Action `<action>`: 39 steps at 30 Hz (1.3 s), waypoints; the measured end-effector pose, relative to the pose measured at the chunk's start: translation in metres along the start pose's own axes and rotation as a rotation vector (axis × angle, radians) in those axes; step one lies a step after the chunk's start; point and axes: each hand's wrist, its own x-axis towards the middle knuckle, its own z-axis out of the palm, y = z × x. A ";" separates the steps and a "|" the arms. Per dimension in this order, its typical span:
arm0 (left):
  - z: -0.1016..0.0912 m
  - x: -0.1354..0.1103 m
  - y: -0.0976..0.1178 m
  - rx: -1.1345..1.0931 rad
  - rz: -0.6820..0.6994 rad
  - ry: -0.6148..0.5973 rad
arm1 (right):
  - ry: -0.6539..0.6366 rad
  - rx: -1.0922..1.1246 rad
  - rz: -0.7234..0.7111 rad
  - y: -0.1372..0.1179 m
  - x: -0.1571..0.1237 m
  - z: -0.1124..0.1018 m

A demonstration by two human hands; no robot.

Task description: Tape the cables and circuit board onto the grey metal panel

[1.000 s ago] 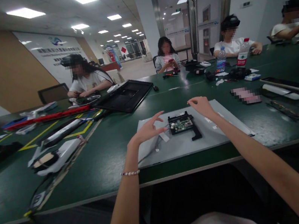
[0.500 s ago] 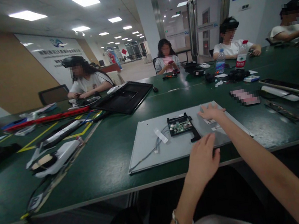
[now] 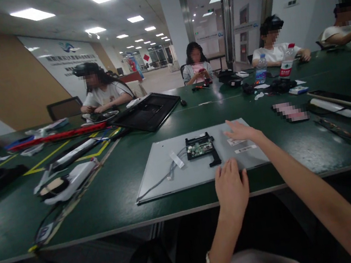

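A flat grey display panel (image 3: 154, 166) lies on the green table in front of me. On its back sits a black bracket (image 3: 214, 156) around a green circuit board (image 3: 200, 147). A grey cable (image 3: 160, 182) runs from the board to the panel's near left corner, under a strip of white tape (image 3: 176, 160). My left hand (image 3: 232, 185) rests at the panel's near edge, its fingers stretched over it. Farther back, my right hand (image 3: 242, 131) lies spread on the panel's right part, beside white labels (image 3: 245, 149). Neither hand grips anything.
Behind the panel lies a black monitor housing (image 3: 148, 112). A pink phone (image 3: 290, 112) and glasses (image 3: 338, 129) are to the right. Two bottles (image 3: 261, 70) stand farther back. A white device (image 3: 72, 181) lies left. Several people sit around the table.
The panel has slid left on the table with the board on it. Both my hands have shifted left too. My view has turned slightly.
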 end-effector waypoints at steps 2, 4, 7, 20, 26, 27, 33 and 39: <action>-0.008 -0.001 -0.011 0.042 -0.048 0.017 | -0.040 0.024 -0.059 -0.007 0.000 0.002; -0.017 -0.004 -0.025 0.088 -0.092 0.036 | -0.076 0.044 -0.108 -0.016 -0.002 0.003; -0.031 -0.009 -0.045 0.146 -0.160 0.068 | -0.159 0.088 -0.257 -0.028 -0.005 0.003; -0.070 -0.029 -0.111 0.184 -0.345 0.078 | -0.304 0.091 -0.522 -0.070 -0.020 0.020; -0.078 -0.030 -0.133 0.163 -0.378 0.078 | -0.347 0.033 -0.554 -0.081 -0.028 0.022; -0.079 -0.031 -0.136 0.160 -0.378 0.084 | -0.348 0.018 -0.559 -0.082 -0.029 0.023; -0.082 -0.031 -0.143 0.172 -0.395 0.078 | -0.280 -0.035 -0.633 -0.093 -0.032 0.035; -0.100 -0.022 -0.166 0.204 -0.362 0.149 | -0.244 -0.106 -0.636 -0.096 -0.033 0.044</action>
